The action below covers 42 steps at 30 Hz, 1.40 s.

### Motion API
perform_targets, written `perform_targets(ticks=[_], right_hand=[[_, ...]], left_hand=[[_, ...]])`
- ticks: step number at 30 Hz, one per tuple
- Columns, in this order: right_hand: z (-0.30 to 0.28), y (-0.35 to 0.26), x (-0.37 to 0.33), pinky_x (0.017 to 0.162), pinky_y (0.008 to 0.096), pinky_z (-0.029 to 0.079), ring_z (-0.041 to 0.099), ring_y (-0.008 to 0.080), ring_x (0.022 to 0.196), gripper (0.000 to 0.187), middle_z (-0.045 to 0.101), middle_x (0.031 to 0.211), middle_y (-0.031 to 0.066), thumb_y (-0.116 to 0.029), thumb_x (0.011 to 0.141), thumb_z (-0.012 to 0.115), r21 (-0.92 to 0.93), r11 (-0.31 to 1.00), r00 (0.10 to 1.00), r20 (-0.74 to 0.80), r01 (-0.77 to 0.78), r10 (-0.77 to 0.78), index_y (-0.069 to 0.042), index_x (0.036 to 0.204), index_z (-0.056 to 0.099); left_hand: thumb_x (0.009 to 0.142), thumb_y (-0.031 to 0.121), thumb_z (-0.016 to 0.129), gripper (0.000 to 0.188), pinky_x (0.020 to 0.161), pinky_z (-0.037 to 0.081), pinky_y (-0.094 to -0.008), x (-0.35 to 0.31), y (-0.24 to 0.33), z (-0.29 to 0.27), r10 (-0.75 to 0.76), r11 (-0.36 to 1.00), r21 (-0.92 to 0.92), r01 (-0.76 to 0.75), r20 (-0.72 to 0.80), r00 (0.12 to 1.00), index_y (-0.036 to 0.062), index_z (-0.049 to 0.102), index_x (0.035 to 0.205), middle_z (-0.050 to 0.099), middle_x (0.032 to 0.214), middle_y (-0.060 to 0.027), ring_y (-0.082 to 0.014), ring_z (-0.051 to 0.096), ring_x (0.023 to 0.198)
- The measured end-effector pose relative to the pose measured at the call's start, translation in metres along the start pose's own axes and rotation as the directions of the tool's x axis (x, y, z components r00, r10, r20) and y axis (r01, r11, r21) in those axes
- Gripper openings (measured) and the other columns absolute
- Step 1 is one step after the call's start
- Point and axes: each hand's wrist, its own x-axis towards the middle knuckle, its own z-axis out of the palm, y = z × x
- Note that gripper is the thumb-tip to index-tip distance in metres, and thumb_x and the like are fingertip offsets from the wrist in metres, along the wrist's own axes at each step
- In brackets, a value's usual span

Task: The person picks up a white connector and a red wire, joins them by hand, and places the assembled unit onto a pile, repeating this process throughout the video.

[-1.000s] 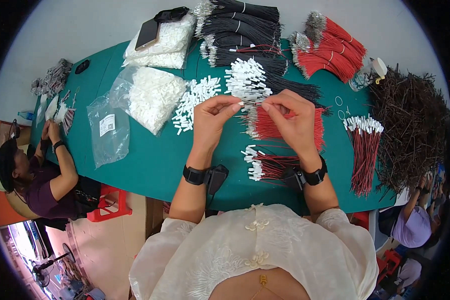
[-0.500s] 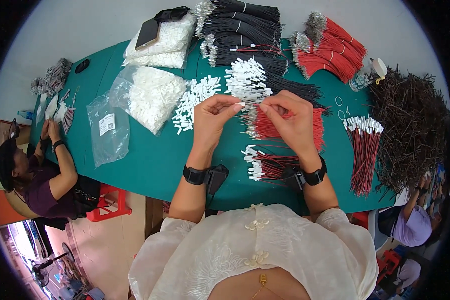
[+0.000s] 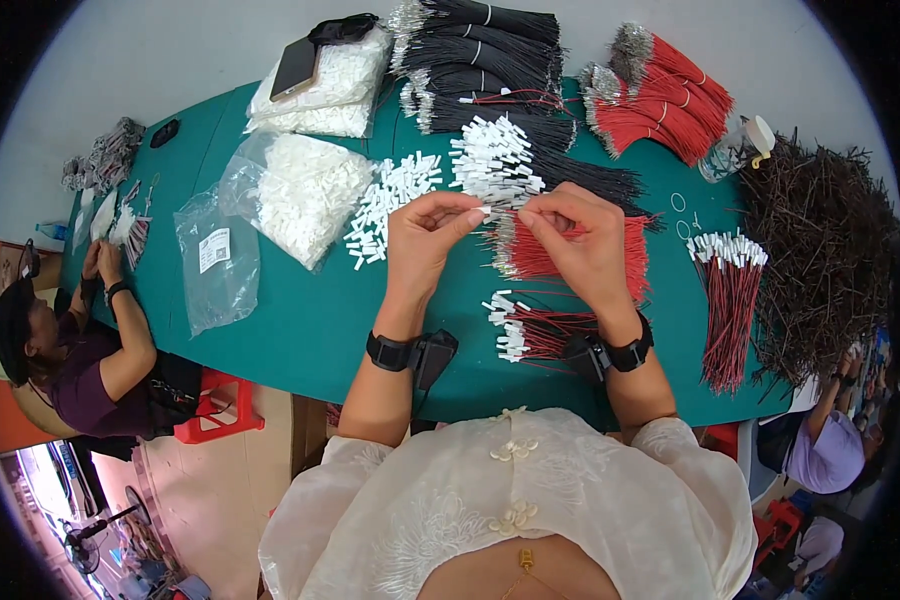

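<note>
Above the middle of the table, my left hand [image 3: 420,238] pinches a small white connector housing [image 3: 485,211] between thumb and fingertips. Facing it, my right hand [image 3: 582,238] is closed in a pinch on a thin wire, whose end meets the housing; the fingers hide most of it. Below and between the hands lies a fan of red wires [image 3: 540,252]. Behind them is a heap of black wires with white connectors [image 3: 495,155] on their ends. Loose white housings [image 3: 395,200] are scattered beside my left hand. Under my right wrist lie red-and-black wires with white ends [image 3: 515,325].
Bags of white housings [image 3: 310,190] stand left, one behind carrying a phone [image 3: 295,68]. Black wire bundles [image 3: 490,50] and red ones [image 3: 665,95] lie at the back. Right are a plastic bottle [image 3: 725,155], a finished wire bundle [image 3: 732,310] and a brown wire heap [image 3: 820,240]. A co-worker [image 3: 95,340] sits left.
My right fingertips have shifted very slightly left toward the white housing. Otherwise both hands and the things on the table stay in place.
</note>
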Motion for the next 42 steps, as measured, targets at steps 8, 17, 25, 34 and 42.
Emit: perform_targets(ticks=[8,17,25,34,42], right_hand=[[0.002,0.003,-0.002,0.056,0.0243,0.041,0.054,0.01,0.063,0.007,0.063,0.073,0.0044,-0.001,0.082,0.076,0.007,1.0,1.0,0.013,0.002,-0.002,0.001,0.088,0.073],[-0.002,0.006,0.0,0.059,0.0256,0.046,0.061,0.0146,0.067,0.008,0.067,0.077,0.007,0.001,0.081,0.075,-0.036,0.994,0.994,0.048,0.101,-0.099,0.0,0.089,0.073],[-0.005,0.011,0.002,0.062,0.0332,0.049,0.062,0.0242,0.069,0.008,0.067,0.077,0.0099,0.001,0.079,0.075,-0.061,0.989,0.989,0.058,0.137,-0.134,0.0,0.086,0.072],[-0.008,0.01,0.003,0.065,0.0318,0.05,0.064,0.0226,0.072,0.009,0.068,0.078,0.0096,0.002,0.078,0.074,-0.081,0.98,0.979,0.103,0.184,-0.175,0.001,0.087,0.073],[-0.008,0.011,0.004,0.065,0.0319,0.05,0.064,0.023,0.072,0.009,0.067,0.077,0.0098,0.002,0.078,0.074,-0.062,0.976,0.972,0.123,0.208,-0.199,0.001,0.087,0.073]], left_hand=[[0.083,-0.004,0.077,0.016,0.077,0.054,-0.0219,-0.002,0.004,0.005,-0.026,0.999,0.027,0.026,-0.004,1.0,-0.0031,0.073,0.099,0.074,0.093,-0.0073,-0.0103,0.068,0.083],[0.083,-0.006,0.077,0.015,0.076,0.053,-0.0205,-0.002,0.004,0.006,-0.019,1.0,0.025,0.018,0.034,0.999,-0.0026,0.073,0.096,0.072,0.092,-0.0055,-0.0094,0.067,0.082],[0.083,-0.006,0.076,0.013,0.077,0.053,-0.0206,-0.003,0.002,0.006,-0.028,0.998,0.062,0.024,0.067,0.997,-0.0024,0.073,0.095,0.071,0.091,-0.0048,-0.0096,0.066,0.083],[0.083,-0.008,0.075,0.013,0.078,0.054,-0.0214,-0.003,-0.001,0.006,-0.034,0.997,0.077,0.027,0.079,0.996,-0.0025,0.073,0.094,0.07,0.092,-0.0058,-0.0103,0.067,0.085],[0.083,-0.008,0.075,0.013,0.079,0.054,-0.0218,-0.002,-0.001,0.005,-0.037,0.995,0.091,0.029,0.091,0.995,-0.0024,0.073,0.094,0.07,0.093,-0.0064,-0.0107,0.067,0.086]])
